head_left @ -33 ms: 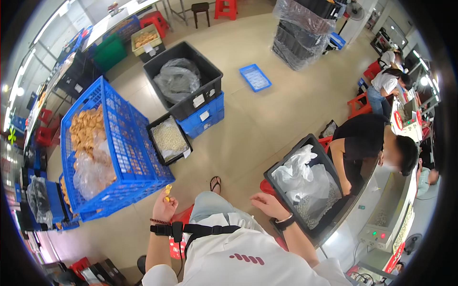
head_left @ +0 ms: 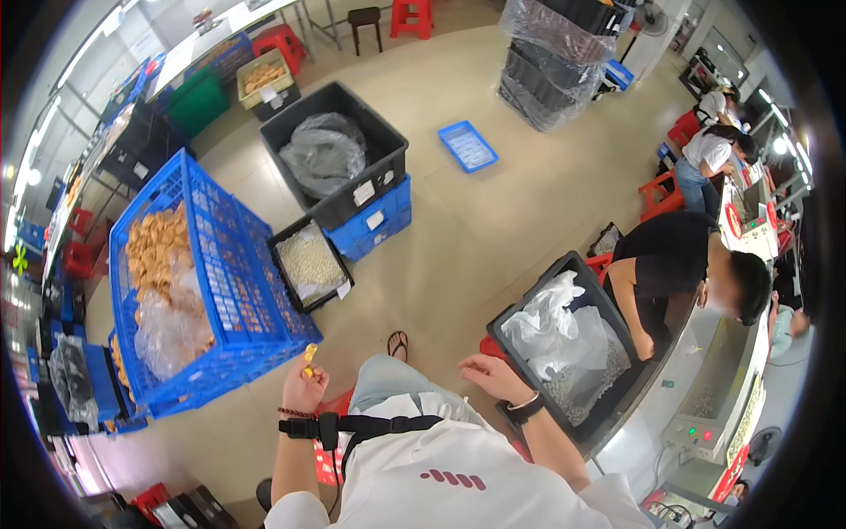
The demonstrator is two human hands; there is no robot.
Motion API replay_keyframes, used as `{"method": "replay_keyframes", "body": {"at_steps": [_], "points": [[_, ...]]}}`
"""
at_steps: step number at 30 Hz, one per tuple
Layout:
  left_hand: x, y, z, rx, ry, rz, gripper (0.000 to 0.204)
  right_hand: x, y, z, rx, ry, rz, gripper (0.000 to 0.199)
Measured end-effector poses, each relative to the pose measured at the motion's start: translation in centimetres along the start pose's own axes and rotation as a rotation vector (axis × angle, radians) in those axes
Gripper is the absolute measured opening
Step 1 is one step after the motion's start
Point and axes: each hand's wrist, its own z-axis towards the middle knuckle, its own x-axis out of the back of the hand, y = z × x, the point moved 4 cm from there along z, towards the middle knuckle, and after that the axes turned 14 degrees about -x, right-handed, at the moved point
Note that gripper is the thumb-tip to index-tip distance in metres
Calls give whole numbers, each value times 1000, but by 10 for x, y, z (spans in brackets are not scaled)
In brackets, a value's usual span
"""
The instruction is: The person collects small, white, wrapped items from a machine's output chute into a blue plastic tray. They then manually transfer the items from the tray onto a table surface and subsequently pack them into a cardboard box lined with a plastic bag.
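Little has moved since the earlier frame: my view has slipped slightly, so the blue crate [head_left: 240, 269] at the left of the frame sits a touch lower, and the hand [head_left: 644, 345] of the co-worker [head_left: 661, 256] at right has shifted a little toward the right edge of the black bin [head_left: 583, 274].

Through the feed I see my wearer's left hand [head_left: 306, 391], lower left of centre, with its fingers curled around a small yellow piece [head_left: 310, 353]. Its upper part pokes out beyond the fingertips, just beside the crate's near corner; I can't tell whether it is one piece or two. That grip matches the earlier frame, so as I judge it the work in hand has hardly advanced.

My wearer's right hand [head_left: 495, 376], lower centre-right, looks empty, fingers loosely extended and slightly bent. It is near the bin's left side; I can't tell whether they touch. White plastic sheeting [head_left: 553, 309] lies in that bin over many small pale pieces [head_left: 575, 394].

Brown pieces [head_left: 157, 247] fill much of the crate, partly under clear plastic [head_left: 172, 335]. Beyond its right side, left of centre, is a small black tray [head_left: 285, 276] of whitish pieces [head_left: 307, 254].
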Motion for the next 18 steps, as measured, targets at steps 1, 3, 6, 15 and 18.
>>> {"method": "replay_keyframes", "body": {"at_steps": [1, 3, 6, 15, 18], "points": [[-1, -9, 5, 23, 41, -18, 13, 6, -2, 2, -7, -14, 54, 26], [-49, 48, 60, -25, 12, 13, 17, 19, -59, 69, -4, -25, 236, 25], [-108, 53, 116, 26, -76, 89, 16, 78, -56, 125, -188, 123, 462, 22], [-316, 3, 299, 9, -380, 770, 20, 247, -38, 187, -425, 475, 617, 28], [-399, -28, 379, -297, -633, 1231, 33, 336, -46, 256, -371, 431, 924, 27]]}}
